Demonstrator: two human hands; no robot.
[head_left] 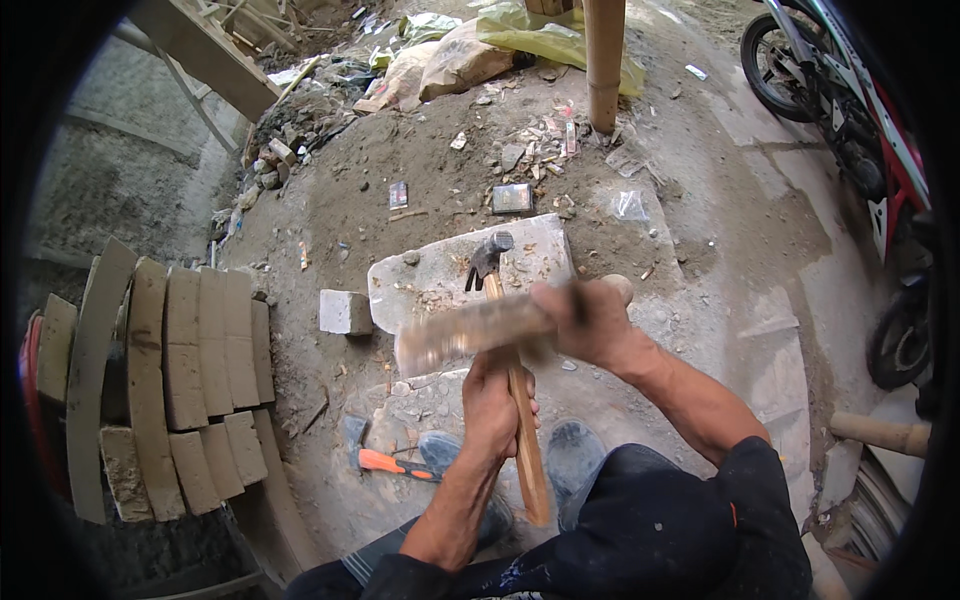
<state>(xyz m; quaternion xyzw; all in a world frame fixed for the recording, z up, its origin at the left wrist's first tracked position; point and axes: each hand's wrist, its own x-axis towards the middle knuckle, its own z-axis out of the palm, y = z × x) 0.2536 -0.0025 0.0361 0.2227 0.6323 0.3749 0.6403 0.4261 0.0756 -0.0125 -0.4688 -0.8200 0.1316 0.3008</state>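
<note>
My left hand (490, 405) is closed around the pale wooden handle of a claw hammer (525, 440). The hammer's dark metal head points away from me, over a light stone slab (410, 285) strewn with chips. In my right hand (595, 325) is a broad-bladed tool (470, 328), smeared by motion, its rounded handle end showing past my fist. The blade lies across the hammer handle in this view, just beyond my left hand; whether they touch, I cannot tell. An orange-handled tool (395, 462) with a metal head rests on the ground by my left foot.
A small white block (345, 313) sits left of the slab. Long grey blocks (205, 340) are stacked at the left. A bamboo post (603, 65) stands ahead, near sacks (465, 62) and rubble. At the right is a parked motorcycle (850, 130).
</note>
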